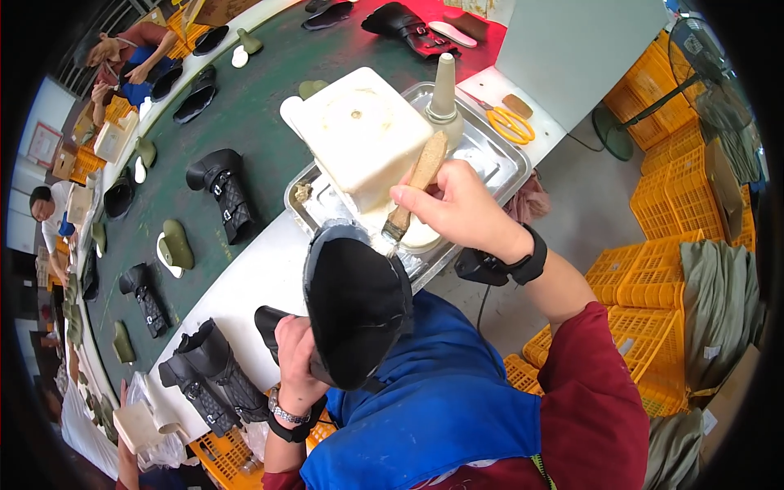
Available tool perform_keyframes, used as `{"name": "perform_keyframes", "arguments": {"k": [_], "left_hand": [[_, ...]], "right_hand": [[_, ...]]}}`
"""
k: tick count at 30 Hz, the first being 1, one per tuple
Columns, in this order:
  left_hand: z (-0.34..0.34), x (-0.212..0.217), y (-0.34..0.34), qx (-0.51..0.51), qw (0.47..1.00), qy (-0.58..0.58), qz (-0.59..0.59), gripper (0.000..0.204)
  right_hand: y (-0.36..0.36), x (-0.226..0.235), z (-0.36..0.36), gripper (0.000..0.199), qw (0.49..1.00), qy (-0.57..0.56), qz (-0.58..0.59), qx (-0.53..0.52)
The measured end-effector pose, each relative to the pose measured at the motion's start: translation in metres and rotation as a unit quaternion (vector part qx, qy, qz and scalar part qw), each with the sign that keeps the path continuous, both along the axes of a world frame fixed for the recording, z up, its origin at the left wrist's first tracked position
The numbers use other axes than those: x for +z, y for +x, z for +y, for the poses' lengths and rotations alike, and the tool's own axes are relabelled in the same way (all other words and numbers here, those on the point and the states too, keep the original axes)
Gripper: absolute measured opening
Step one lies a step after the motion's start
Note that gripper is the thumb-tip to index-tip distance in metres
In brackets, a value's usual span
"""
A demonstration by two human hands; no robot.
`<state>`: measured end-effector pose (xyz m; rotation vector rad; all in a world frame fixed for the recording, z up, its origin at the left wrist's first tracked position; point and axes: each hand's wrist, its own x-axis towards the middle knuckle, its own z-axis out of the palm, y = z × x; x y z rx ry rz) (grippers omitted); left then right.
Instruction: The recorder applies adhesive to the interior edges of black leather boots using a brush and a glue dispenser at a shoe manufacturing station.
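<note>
My left hand (297, 359) grips a black boot (359, 306) from its left side, with the boot's wide opening tilted up toward me. A pale, wet-looking edge shows along the top of its rim. In my right hand (469, 200) is a brush (426, 170) with a worn wooden handle, its bristles pointing down just right of the boot's rim; whether they touch it I cannot tell. Below the brush is a round white dish, partly hidden. A white plastic box (367, 122) and a grey cone-topped bottle (443, 106) stand in a metal tray (514, 167).
Black boots (214, 376) stand at the table's near left edge. The green conveyor (278, 122) carries more boots, green lasts and pale insoles. Orange-handled scissors (510, 124) lie beyond the tray. Yellow crates (653, 278) and a fan (709, 73) are at right. Other people sit along the far left.
</note>
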<state>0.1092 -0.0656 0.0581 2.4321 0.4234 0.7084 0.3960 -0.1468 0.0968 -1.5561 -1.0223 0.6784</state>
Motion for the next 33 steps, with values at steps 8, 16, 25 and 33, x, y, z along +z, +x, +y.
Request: {"name": "perform_keyframes", "arguments": {"k": [8,16,25,33], "left_hand": [[0.007,0.007,-0.005,-0.126,0.988,0.060,0.068,0.050],[0.005,0.014,-0.003,-0.124,0.991,0.034,0.044,0.048],[0.003,0.012,-0.012,-0.127,0.991,-0.003,0.042,0.049],[0.003,0.013,-0.020,-0.116,0.992,-0.002,0.049,0.052]], "right_hand": [[0.006,0.050,0.007,0.013,0.980,0.074,0.089,0.160],[0.010,0.037,0.012,0.011,0.952,0.101,-0.031,0.287],[0.006,0.035,0.010,0.009,0.948,0.126,-0.117,0.266],[-0.007,0.042,0.013,0.011,0.936,0.137,-0.094,0.311]]}}
